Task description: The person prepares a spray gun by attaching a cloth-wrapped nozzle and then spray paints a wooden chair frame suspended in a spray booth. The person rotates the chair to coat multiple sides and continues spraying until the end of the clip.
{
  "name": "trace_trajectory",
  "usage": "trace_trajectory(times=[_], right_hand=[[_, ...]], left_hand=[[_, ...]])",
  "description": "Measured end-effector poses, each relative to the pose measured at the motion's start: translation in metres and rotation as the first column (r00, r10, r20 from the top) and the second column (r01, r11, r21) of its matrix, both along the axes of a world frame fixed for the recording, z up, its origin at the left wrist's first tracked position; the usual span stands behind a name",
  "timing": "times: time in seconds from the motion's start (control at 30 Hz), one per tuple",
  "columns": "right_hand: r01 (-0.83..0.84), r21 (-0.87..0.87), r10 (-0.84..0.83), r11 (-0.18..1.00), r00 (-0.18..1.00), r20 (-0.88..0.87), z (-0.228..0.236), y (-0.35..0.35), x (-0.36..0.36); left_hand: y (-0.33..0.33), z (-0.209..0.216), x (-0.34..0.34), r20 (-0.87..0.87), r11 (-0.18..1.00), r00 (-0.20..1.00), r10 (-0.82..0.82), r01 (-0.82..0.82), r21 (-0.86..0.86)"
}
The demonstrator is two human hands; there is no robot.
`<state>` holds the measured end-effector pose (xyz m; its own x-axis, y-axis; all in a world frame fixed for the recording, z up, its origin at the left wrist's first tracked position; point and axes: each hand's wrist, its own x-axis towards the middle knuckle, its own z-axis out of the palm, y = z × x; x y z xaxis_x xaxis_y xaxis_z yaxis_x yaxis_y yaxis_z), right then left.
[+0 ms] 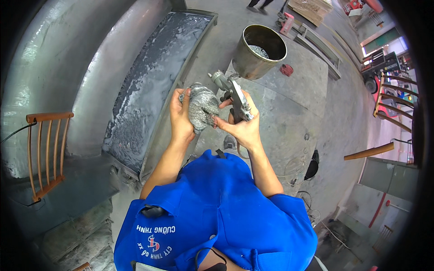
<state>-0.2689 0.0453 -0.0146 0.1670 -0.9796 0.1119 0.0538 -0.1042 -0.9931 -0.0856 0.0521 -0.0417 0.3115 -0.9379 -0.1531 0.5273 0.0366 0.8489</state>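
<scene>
My left hand point(181, 122) is closed on a grey, speckled knitted glove point(202, 105), bunched up and not worn. A spray gun point(241, 100) with a metal body sits in my right hand point(247, 131), its nozzle end pointing away and to the left. The thumb of that hand also reaches the lower right edge of the glove. Both hands are held close together in front of my chest. Part of the gun's grip is hidden behind my fingers.
A metal bucket point(253, 63) stands just beyond the gun, with a red crumpled item point(286, 70) beside it. Left lies a long trough point(181, 58) of foamy grey liquid below a curved metal wall point(104, 58). Wooden chair backs point(45, 153) hang at the left and right point(393, 97).
</scene>
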Motion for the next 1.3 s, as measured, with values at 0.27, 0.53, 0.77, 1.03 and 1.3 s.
trace_trajectory(times=[0.27,0.53,0.77,1.03,1.3], right_hand=[[0.024,0.015,-0.023,1.000,0.996,-0.088,0.001,-0.014,0.002],[0.027,-0.013,-0.029,1.000,0.986,-0.163,-0.007,-0.022,-0.003],[-0.005,-0.018,0.002,1.000,0.978,-0.207,-0.008,-0.024,-0.007],[0.073,-0.020,-0.075,0.997,0.977,-0.201,-0.013,-0.034,0.010],[0.021,-0.087,-0.045,0.996,0.960,-0.278,-0.021,-0.047,0.001]], left_hand=[[0.000,-0.002,-0.011,0.017,0.985,0.986,-0.166,0.165,0.052],[-0.018,-0.012,0.001,-0.115,0.835,0.888,-0.446,0.458,0.304],[-0.015,-0.032,0.010,0.385,0.977,0.902,-0.194,0.141,0.160],[0.003,0.029,0.006,0.949,0.977,0.306,0.080,0.165,-0.136],[-0.015,0.033,0.008,0.970,0.965,0.228,0.090,0.219,-0.141]])
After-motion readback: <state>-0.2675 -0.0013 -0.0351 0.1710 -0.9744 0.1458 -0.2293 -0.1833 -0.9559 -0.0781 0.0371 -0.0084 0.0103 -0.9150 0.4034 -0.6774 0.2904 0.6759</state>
